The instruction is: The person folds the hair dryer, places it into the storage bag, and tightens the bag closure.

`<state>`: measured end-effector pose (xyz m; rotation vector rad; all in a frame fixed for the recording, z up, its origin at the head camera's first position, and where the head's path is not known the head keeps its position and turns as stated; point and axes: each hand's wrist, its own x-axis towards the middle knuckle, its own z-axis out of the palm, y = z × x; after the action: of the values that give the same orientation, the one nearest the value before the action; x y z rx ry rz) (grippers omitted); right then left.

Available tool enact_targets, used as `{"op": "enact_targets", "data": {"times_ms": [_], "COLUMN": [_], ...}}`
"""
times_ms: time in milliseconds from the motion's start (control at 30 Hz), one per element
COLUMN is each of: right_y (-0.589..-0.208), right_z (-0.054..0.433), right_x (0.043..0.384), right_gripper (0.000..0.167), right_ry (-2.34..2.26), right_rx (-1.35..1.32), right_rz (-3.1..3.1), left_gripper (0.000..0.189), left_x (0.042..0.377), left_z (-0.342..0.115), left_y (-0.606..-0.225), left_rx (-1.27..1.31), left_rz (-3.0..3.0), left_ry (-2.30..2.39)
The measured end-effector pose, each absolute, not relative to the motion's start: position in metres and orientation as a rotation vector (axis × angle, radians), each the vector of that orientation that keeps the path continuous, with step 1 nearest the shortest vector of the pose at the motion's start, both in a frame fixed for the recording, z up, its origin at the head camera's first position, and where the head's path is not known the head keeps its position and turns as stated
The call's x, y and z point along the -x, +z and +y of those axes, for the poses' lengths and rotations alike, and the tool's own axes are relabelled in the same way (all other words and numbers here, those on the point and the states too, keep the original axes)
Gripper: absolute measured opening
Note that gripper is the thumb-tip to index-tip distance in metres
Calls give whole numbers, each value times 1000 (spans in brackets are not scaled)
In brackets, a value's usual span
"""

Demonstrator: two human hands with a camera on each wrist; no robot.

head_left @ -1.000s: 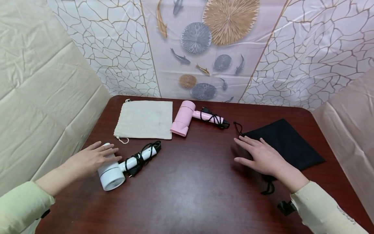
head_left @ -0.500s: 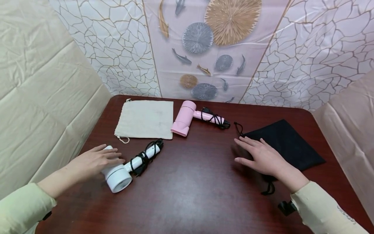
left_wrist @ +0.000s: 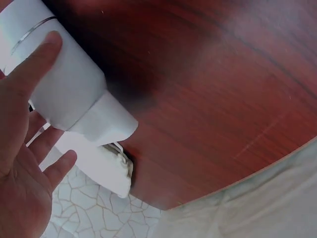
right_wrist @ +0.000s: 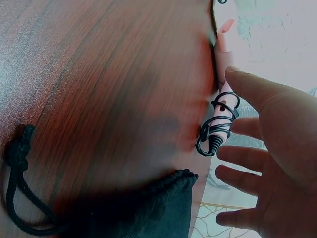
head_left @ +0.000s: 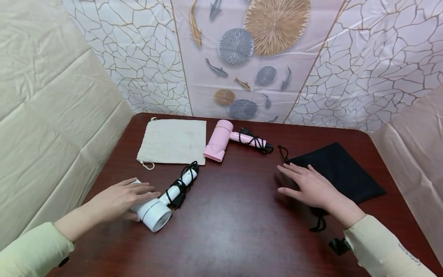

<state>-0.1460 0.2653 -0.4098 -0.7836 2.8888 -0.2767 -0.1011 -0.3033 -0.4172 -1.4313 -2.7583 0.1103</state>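
Note:
My left hand (head_left: 119, 199) is around the barrel of a white hair dryer (head_left: 154, 215), whose handle is wrapped in its black cord. In the left wrist view the thumb lies along the dryer's white barrel (left_wrist: 69, 74), with other fingers on its far side. My right hand (head_left: 311, 187) hovers with spread fingers over the drawstring edge of a black pouch (head_left: 342, 169) and holds nothing. A pink hair dryer (head_left: 219, 140), its cord wound round the handle, lies at the back middle. Left of it a cream drawstring pouch (head_left: 174, 140) lies flat.
Everything lies on a dark red wooden table (head_left: 235, 231). A patterned cloth backdrop (head_left: 152, 57) hangs behind it, and beige cloth walls (head_left: 45, 96) rise at the sides. Black drawcords (right_wrist: 20, 173) stick out from the black pouch.
My left hand has moved right and a little nearer with the white hair dryer, whose handle has swung to point more steeply away. The right hand stays where it was.

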Motion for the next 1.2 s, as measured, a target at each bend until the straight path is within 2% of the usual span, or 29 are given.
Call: {"op": "enact_targets", "data": {"times_ms": [333, 633, 1200], "right_y": [-411, -411, -412], "right_z": [264, 262, 259], "right_x": [146, 146, 147], "right_gripper": [74, 74, 72], "right_ry": [-284, -294, -298], "right_rx": [777, 788, 813], "right_rz": [2880, 2868, 2863], "left_gripper": [86, 100, 91], "left_x": [92, 89, 85], "left_z": [-297, -294, -290], "left_y": [-432, -441, -453], "left_rx": [1454, 1481, 1499], "left_rz": [-2654, -2544, -2322], "left_ry": [-74, -75, -70]}}
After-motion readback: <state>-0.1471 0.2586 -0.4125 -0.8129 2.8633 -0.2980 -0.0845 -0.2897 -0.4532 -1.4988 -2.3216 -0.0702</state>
